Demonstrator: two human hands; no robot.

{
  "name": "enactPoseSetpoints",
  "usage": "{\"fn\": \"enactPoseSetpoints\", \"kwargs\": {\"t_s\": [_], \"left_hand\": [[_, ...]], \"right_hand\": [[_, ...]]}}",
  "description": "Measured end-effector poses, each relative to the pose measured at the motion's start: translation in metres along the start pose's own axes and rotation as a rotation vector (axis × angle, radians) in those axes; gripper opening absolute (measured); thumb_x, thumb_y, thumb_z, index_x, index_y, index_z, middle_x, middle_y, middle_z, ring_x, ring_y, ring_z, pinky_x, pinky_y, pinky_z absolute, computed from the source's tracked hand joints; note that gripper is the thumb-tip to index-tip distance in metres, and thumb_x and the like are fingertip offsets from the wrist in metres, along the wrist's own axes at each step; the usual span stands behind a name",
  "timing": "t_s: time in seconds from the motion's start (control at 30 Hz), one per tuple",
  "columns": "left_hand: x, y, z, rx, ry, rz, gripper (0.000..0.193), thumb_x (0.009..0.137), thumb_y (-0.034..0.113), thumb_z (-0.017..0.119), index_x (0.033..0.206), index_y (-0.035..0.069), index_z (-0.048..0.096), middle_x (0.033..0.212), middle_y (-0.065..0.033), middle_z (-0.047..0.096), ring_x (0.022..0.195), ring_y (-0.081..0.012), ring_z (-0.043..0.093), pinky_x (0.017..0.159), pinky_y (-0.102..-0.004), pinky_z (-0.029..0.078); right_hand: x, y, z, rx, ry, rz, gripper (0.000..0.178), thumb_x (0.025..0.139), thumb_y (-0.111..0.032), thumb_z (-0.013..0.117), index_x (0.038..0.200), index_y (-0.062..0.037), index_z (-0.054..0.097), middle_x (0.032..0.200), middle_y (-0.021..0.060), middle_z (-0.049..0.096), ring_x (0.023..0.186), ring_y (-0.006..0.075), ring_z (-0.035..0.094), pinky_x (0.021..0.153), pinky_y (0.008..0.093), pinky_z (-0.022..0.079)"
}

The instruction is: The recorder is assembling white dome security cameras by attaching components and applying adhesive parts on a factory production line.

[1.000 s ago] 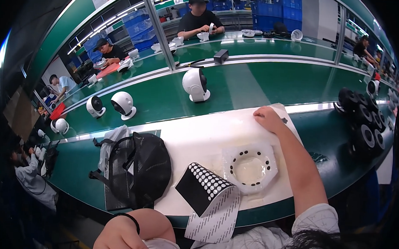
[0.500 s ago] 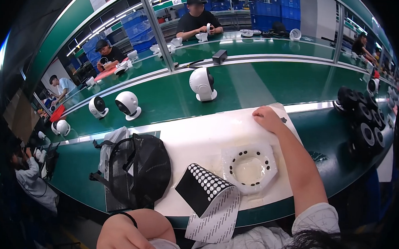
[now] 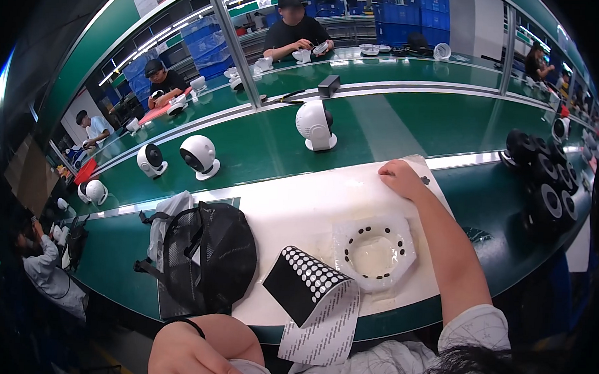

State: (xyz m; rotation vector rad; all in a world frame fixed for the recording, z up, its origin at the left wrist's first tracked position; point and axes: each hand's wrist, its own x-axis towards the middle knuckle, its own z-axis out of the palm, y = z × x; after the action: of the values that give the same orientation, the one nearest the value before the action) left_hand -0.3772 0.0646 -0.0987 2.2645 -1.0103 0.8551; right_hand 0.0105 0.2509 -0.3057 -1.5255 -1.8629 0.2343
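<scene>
As right hand point(image 3: 400, 179) rests on white board point(image 3: 298, 207), loosely curled, half-open

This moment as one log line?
left hand: low by the body, grip hidden | right hand: on white rectangular mat | nearby: translucent polygonal ring, curled black white-dotted sheet

A worker's right hand point(image 3: 399, 178) rests palm down near the far edge of a white sheet point(image 3: 292, 210) on a green bench point(image 3: 119, 249), while the left hand point(image 3: 188, 356), black band point(image 3: 195, 328) at its wrist, sits low by the body. Between the arms lie a black mesh bag point(image 3: 226, 254), a curled black-and-white dotted sheet point(image 3: 295, 287) and a whitish ring point(image 3: 374, 284) marked with black dots. Round-headed white devices point(image 3: 312, 124) stand beyond; across the way, a capped co-worker point(image 3: 293, 34) handles white parts point(image 3: 302, 55).
</scene>
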Motion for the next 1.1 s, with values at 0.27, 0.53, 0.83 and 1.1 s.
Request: {"fn": "enactPoseSetpoints", "kwargs": {"t_s": [0.27, 0.53, 0.83, 1.1], "left_hand": [[0.003, -0.001, 0.001, 0.036, -0.004, -0.003, 0.018, 0.083, 0.018, 0.053, 0.078, 0.004, 0.062, 0.098, -0.0077, 0.061, 0.087, -0.0289, 0.061, 0.074, -0.0395, 0.050], [0.004, -0.001, 0.005, 0.039, -0.027, -0.055, 0.016, 0.083, 0.018, 0.053, 0.081, 0.005, 0.063, 0.101, -0.0074, 0.061, 0.087, -0.0297, 0.060, 0.075, -0.0414, 0.048], [0.002, -0.008, 0.007, 0.043, -0.041, -0.147, 0.015, 0.080, 0.013, 0.053, 0.081, 0.001, 0.061, 0.100, -0.0142, 0.061, 0.086, -0.0317, 0.060, 0.076, -0.0414, 0.048], [-0.132, -0.072, 0.050, 0.289, 0.898, -1.271, 0.024, 0.083, 0.005, 0.050, 0.104, -0.004, 0.058, 0.109, -0.0139, 0.058, 0.104, -0.0210, 0.054, 0.089, -0.0298, 0.040]], "right_hand": [[-0.001, -0.001, 0.000, -0.008, -0.003, -0.022, 0.015, 0.075, -0.012, 0.060, 0.087, -0.0032, 0.064, 0.093, 0.0123, 0.059, 0.091, 0.0261, 0.055, 0.080, 0.0322, 0.045], [-0.001, 0.005, 0.003, 0.010, 0.031, -0.034, 0.014, 0.075, -0.014, 0.060, 0.084, -0.0056, 0.066, 0.091, 0.0105, 0.060, 0.091, 0.0261, 0.055, 0.080, 0.0332, 0.045], [0.002, 0.010, 0.002, 0.020, 0.021, -0.002, 0.014, 0.074, -0.015, 0.060, 0.083, -0.0057, 0.066, 0.091, 0.0105, 0.060, 0.091, 0.0258, 0.055, 0.081, 0.0336, 0.044], [0.016, -0.002, 0.010, 0.214, -0.010, 0.169, 0.039, 0.073, -0.023, 0.065, 0.107, -0.0053, 0.059, 0.113, 0.0155, 0.056, 0.106, 0.0284, 0.052, 0.090, 0.0343, 0.041]]}}
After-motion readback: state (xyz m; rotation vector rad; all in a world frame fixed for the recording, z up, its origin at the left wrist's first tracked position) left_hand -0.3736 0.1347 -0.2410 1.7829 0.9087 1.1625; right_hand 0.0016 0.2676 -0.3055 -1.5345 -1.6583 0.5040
